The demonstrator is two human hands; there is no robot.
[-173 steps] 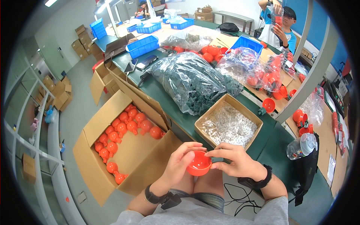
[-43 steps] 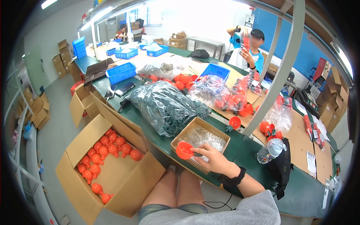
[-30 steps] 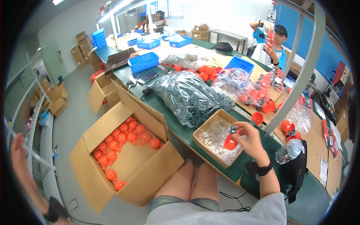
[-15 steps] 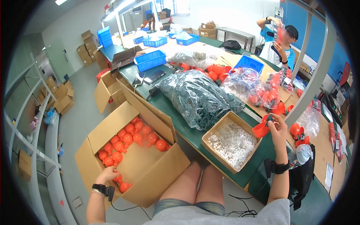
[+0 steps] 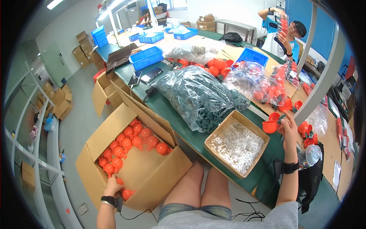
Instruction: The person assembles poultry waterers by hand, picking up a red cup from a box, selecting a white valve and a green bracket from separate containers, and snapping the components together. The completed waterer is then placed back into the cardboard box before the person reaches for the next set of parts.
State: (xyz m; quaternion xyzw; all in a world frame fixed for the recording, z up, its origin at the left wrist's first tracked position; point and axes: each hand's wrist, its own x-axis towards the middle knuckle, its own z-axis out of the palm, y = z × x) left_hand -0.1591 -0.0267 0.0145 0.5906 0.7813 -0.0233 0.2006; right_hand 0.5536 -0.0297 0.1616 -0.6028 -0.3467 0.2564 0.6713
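Note:
My left hand [image 5: 113,186] reaches inside the left wall of an open cardboard box [image 5: 156,177]. Its fingers close around an orange-red rounded part [image 5: 120,181], which they partly cover. Several glossy balls [image 5: 137,142] of the same colour, with short necks, line the box's far and left sides. Over the table at the right, my right hand [image 5: 288,128] pinches an orange-red cup-shaped part [image 5: 270,126] by its dark green piece. Just left of this hand stands a shallow carton [image 5: 209,142] full of small white pieces and springs.
A large clear bag of dark green parts [image 5: 198,95] lies on the green table. Behind it are more orange-red parts [image 5: 217,66] and blue bins [image 5: 146,58]. A pale post [image 5: 322,72] rises near my right hand. A co-worker [image 5: 284,34] holds up a bagged stack at the far right.
My left hand has drawn slightly nearer to me along the box's left side. My right hand has shifted a little rightward, still holding the cup-shaped part. The view has tilted slightly.

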